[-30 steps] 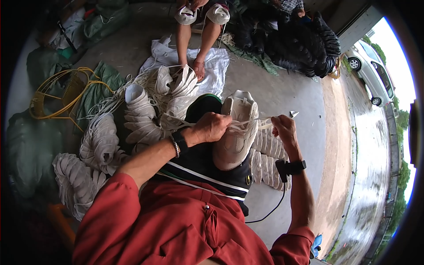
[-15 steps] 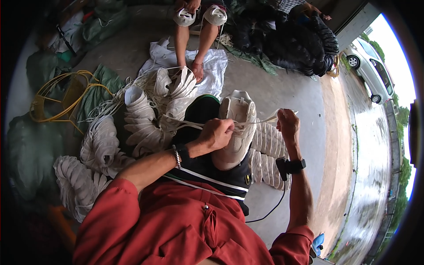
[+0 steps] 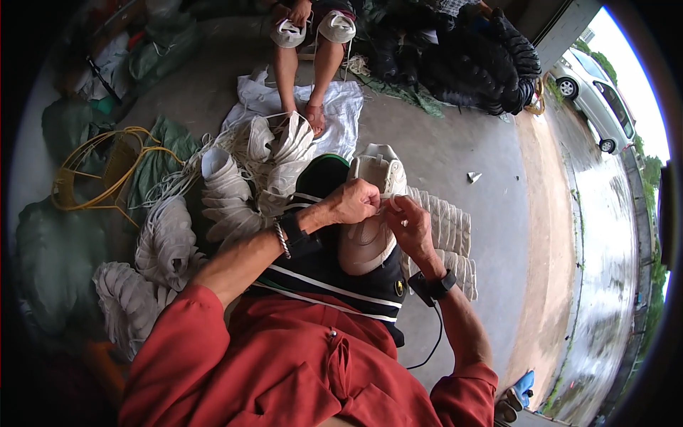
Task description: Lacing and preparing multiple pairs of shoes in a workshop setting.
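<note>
A beige shoe upper rests on my dark-clothed thigh, its heel opening pointing away from me. My left hand is closed over the left side of its lace area, thumb and forefinger pinching a white shoelace. From the right, my right hand meets it, its fingers pinched on the same lace at the eyelet rows. The two hands' fingertips nearly touch, and they hide part of the lacing. Stacked shoe uppers lie on the floor right of my leg.
More stacked uppers with loose laces lie to the left, near a yellow-framed chair. Ahead, another person sits barefoot on a white sheet, with uppers on both knees. A black pile stands behind; a cable hangs from my right wrist.
My right hand has come in from the right, where it held the lace stretched out, to the shoe upper's lace area. My left hand has shifted slightly up and stays on the lacing.
</note>
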A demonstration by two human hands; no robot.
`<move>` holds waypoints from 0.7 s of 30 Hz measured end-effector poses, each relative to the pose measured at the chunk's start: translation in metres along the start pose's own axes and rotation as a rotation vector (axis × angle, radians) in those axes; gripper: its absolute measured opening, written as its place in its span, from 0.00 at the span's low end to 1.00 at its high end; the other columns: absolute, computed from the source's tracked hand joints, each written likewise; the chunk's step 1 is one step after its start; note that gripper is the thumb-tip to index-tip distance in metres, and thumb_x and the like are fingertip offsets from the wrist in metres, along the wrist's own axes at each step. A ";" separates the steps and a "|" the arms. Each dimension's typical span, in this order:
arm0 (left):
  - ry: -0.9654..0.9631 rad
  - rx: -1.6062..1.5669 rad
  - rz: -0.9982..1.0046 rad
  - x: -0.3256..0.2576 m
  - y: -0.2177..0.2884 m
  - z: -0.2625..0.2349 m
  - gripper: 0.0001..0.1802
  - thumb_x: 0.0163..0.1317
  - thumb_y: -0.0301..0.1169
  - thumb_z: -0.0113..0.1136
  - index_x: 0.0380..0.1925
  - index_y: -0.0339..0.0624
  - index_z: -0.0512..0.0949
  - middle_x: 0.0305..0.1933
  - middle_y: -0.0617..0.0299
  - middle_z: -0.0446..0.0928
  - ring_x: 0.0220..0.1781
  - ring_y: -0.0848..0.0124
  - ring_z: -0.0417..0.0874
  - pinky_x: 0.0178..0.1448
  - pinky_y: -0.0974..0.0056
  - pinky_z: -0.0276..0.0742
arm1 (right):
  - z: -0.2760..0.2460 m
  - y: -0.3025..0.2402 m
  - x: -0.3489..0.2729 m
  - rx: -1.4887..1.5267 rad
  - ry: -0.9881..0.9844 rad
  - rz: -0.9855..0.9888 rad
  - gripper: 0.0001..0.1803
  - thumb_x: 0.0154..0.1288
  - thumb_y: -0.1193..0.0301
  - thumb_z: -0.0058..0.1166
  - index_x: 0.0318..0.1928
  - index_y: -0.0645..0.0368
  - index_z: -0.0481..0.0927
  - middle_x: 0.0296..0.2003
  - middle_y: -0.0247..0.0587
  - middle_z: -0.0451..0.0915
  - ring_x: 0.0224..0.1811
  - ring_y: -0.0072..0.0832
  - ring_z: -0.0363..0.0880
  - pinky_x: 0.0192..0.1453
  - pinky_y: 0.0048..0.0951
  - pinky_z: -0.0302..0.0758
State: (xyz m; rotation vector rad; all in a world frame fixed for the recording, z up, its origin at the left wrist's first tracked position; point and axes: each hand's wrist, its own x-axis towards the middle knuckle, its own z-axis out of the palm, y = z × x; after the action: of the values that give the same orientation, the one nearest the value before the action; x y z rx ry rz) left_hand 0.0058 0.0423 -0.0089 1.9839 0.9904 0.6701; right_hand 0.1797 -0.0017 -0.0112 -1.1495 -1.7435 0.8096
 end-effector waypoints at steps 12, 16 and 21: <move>-0.121 0.029 0.239 -0.007 -0.004 -0.010 0.06 0.50 0.28 0.55 0.21 0.36 0.73 0.18 0.52 0.74 0.21 0.60 0.77 0.27 0.61 0.70 | 0.001 0.006 0.003 -0.137 -0.064 -0.083 0.06 0.50 0.81 0.53 0.31 0.64 0.75 0.27 0.44 0.75 0.24 0.31 0.75 0.27 0.27 0.71; -0.381 -0.325 -0.129 -0.013 -0.016 -0.029 0.07 0.54 0.29 0.57 0.23 0.37 0.73 0.17 0.71 0.69 0.16 0.81 0.67 0.20 0.72 0.62 | 0.002 0.003 0.005 -0.056 -0.109 -0.082 0.06 0.51 0.81 0.54 0.32 0.63 0.75 0.27 0.42 0.75 0.24 0.29 0.74 0.29 0.26 0.71; -0.187 -0.581 -0.199 -0.018 -0.010 -0.014 0.06 0.59 0.28 0.52 0.27 0.36 0.74 0.17 0.71 0.69 0.13 0.84 0.64 0.16 0.77 0.59 | -0.001 0.009 0.004 -0.038 -0.115 -0.072 0.06 0.52 0.80 0.55 0.33 0.64 0.75 0.26 0.39 0.74 0.26 0.25 0.73 0.31 0.22 0.70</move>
State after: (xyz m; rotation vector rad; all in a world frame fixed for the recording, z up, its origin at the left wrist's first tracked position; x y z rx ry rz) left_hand -0.0183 0.0375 -0.0113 1.3909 0.7581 0.5685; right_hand 0.1830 0.0048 -0.0173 -1.0766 -1.8911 0.8156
